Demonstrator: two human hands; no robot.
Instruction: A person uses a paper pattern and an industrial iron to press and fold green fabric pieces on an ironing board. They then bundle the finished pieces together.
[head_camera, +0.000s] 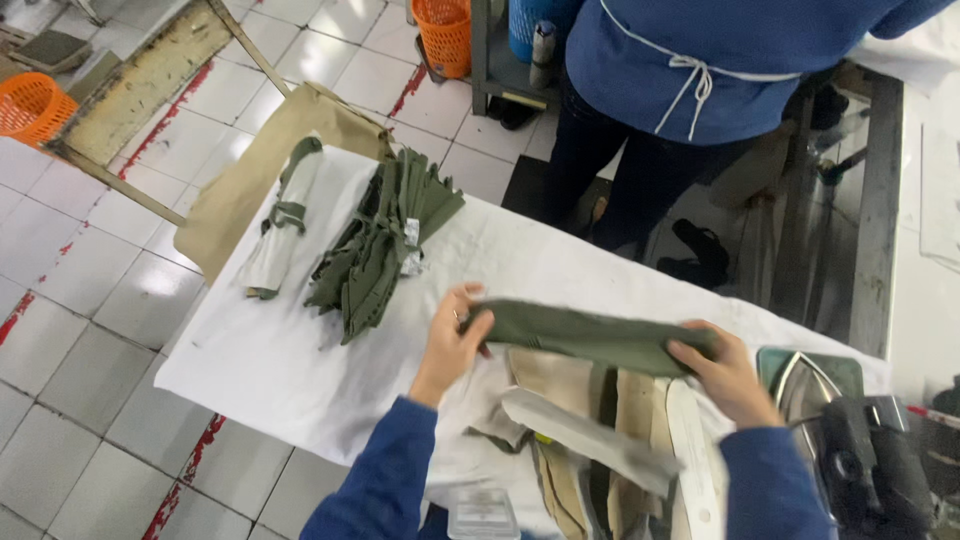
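The head camera looks down on a work table covered by a stained white cloth (300, 380), and over its near half the person holds a long, narrow strip of olive-green fabric (590, 335) stretched between both hands. The strip is folded flat, dull green, slightly creased, and runs almost level from left to right, a little above the table. The left hand (455, 335) pinches the strip's left end between thumb and curled fingers, the fingers closed over the cloth. The right hand (722, 368) grips the right end, the thumb lying on top and the fingers tucked beneath, so it is closed on the fabric too. Both forearms wear blue sleeves. Under the strip lie beige and white pattern pieces (600, 430), overlapping one another in a loose heap. Further up the table sits a fanned stack of green fabric pieces (385, 240) of the same colour, and to its left a pale rolled bundle with a green band (285, 215). At the right edge rests a steam iron (830, 410), just beside the right wrist. Beyond the table stands another person in a blue top with a white apron tie (690, 70), and orange baskets (445, 35) stand on the tiled floor
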